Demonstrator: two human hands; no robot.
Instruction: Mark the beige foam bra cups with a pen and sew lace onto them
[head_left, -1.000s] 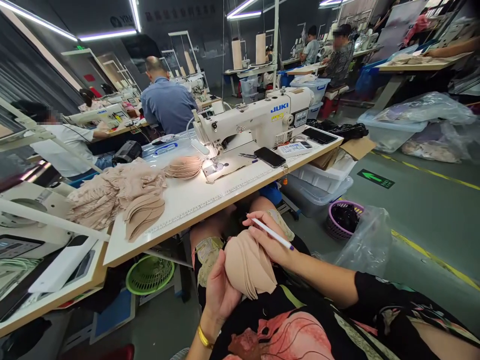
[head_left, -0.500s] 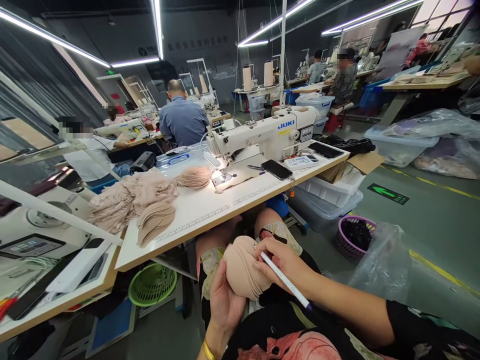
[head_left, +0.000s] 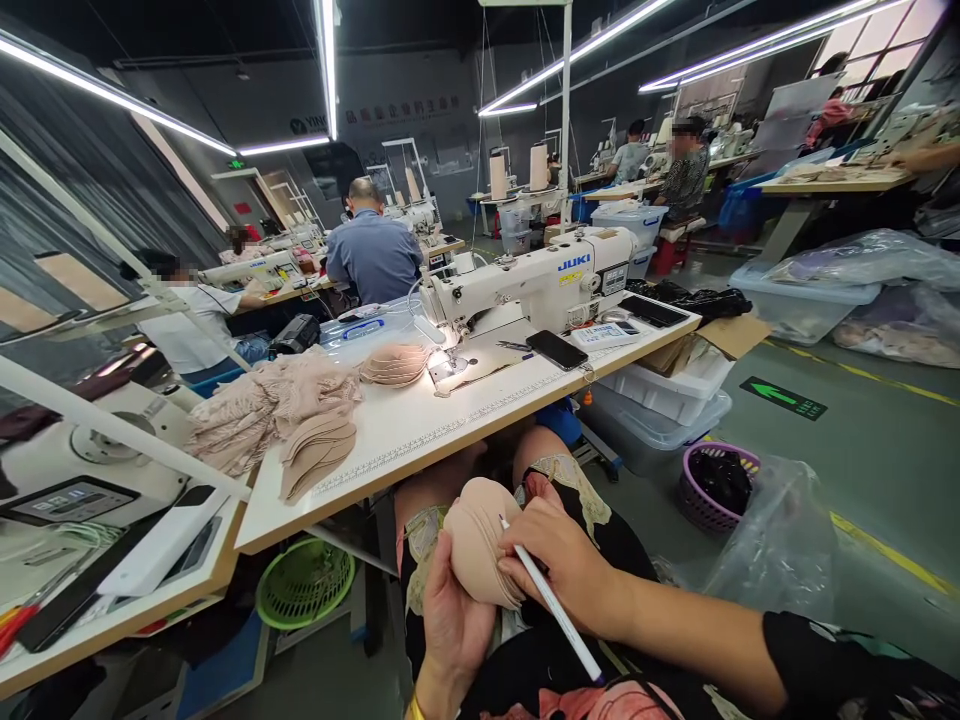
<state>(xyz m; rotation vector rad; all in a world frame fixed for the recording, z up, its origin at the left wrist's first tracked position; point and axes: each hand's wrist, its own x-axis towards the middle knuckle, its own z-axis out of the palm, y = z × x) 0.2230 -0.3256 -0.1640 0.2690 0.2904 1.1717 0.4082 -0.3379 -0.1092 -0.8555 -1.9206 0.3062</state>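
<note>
Over my lap, my left hand (head_left: 455,612) grips a stack of beige bra cups (head_left: 478,548) from the left and below, thumb along the near side. A white marker pen (head_left: 556,605) with a purple end is pinched in my right hand (head_left: 568,558). Its tip meets or nearly meets the upper right part of the front cup; exact contact is too small to tell. My right fingers rest against the stack's right edge. On the table, more cups (head_left: 319,450) lie beside crumpled beige lace fabric (head_left: 262,405), and another stack of cups (head_left: 395,365) sits near the needle.
A white sewing machine (head_left: 532,280) stands on the table (head_left: 420,425), with a black phone (head_left: 556,349) and tweezers at its front. Below are a green basket (head_left: 306,585) and a purple basket (head_left: 701,510). Several people work at machines beyond, one in a blue shirt (head_left: 375,255).
The pen's tip has come round onto the front cup's face, and its rear end has swung left and down. My left hand keeps its hold while the stack turns slightly.
</note>
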